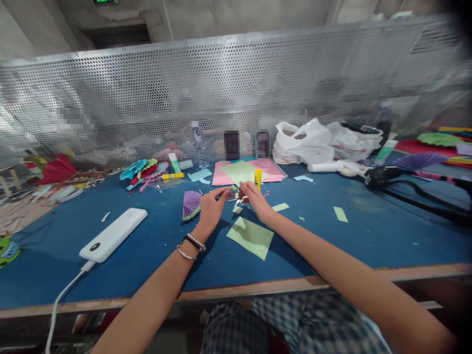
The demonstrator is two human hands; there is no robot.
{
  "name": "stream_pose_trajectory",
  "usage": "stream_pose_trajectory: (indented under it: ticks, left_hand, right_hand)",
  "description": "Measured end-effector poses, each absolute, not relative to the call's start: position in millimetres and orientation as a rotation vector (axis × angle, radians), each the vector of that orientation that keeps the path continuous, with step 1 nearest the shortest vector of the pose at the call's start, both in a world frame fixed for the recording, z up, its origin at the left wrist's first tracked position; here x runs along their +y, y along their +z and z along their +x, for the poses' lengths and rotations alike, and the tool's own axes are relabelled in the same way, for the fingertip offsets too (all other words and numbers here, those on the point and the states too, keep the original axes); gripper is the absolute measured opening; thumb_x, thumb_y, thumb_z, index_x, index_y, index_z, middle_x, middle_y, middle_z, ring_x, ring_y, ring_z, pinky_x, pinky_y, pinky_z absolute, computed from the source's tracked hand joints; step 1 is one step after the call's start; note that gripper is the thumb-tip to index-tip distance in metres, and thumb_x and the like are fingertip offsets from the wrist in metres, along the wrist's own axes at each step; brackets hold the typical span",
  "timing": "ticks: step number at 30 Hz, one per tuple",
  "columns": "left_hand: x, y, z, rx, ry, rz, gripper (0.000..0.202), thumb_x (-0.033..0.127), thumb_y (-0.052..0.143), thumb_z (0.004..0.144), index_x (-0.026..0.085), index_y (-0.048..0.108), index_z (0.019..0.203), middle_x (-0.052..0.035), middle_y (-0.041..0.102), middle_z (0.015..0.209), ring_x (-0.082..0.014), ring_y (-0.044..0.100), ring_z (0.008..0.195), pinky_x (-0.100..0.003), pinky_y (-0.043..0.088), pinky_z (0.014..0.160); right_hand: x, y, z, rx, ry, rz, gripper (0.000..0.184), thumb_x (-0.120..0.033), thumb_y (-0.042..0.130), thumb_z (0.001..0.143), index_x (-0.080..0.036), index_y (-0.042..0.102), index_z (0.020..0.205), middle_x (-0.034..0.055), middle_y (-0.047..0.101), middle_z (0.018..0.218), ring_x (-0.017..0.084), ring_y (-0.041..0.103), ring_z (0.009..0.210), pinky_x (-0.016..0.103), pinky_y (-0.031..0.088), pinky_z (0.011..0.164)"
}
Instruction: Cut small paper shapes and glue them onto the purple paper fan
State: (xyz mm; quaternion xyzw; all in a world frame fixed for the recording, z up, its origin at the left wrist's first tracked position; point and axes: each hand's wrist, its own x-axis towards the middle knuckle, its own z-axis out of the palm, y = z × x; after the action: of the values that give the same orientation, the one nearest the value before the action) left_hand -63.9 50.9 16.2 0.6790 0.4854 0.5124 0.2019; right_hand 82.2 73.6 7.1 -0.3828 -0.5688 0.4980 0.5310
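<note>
My left hand (214,206) and my right hand (253,199) meet over the middle of the blue table, fingers pinched close together. What sits between the fingertips is too small to make out. Small green paper scraps (237,209) lie just below them. Nearer to me is a larger light green paper sheet (250,238), flat and slightly creased. A purple folded paper fan (191,205) with a green and dark edge rests left of my left hand. Behind my right hand a yellow glue stick (257,179) stands upright.
Pink and green paper sheets (221,174) are stacked at the back, before two dark phones. A white power bank (113,235) with a cable lies left. White plastic bags (304,142) and black straps (416,189) occupy the right. A perforated metal panel (236,83) closes the rear.
</note>
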Motion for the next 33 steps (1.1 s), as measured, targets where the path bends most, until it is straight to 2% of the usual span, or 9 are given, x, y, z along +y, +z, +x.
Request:
stream_pose_trajectory:
  ticks: [5, 23, 33]
  left_hand:
    - [51.3, 17.3, -64.3, 1.320, 1.440, 1.843, 0.034, 0.045, 0.052, 0.078, 0.017, 0.068, 0.089, -0.0046, 0.070, 0.078, -0.0197, 0.063, 0.074, -0.028, 0.046, 0.069]
    - [55.1, 12.1, -62.1, 1.214, 1.368, 1.778, 0.036, 0.045, 0.057, 0.074, 0.015, 0.069, 0.089, -0.0052, 0.070, 0.077, -0.0200, 0.064, 0.074, -0.029, 0.049, 0.070]
    - [54.4, 14.5, -63.2, 1.184, 1.359, 1.678, 0.034, 0.043, 0.059, 0.073, 0.014, 0.068, 0.088, -0.0055, 0.070, 0.076, -0.0197, 0.064, 0.075, -0.030, 0.050, 0.073]
  right_hand:
    - [73.2, 4.9, 81.1, -1.515, 1.167, -0.878, 0.039, -0.058, 0.046, 0.077, -0.020, 0.047, 0.070, -0.0045, 0.050, 0.058, 0.010, 0.050, 0.058, 0.024, 0.038, 0.055]
    - [76.2, 2.5, 86.5, -1.654, 0.878, -0.890, 0.036, -0.053, 0.044, 0.082, -0.021, 0.050, 0.067, -0.0028, 0.051, 0.055, 0.012, 0.047, 0.055, 0.026, 0.035, 0.054]
    - [74.9, 4.8, 85.1, -1.635, 0.946, -0.872, 0.043, -0.055, 0.035, 0.084, -0.019, 0.048, 0.065, -0.0014, 0.053, 0.057, 0.011, 0.049, 0.055, 0.025, 0.038, 0.056]
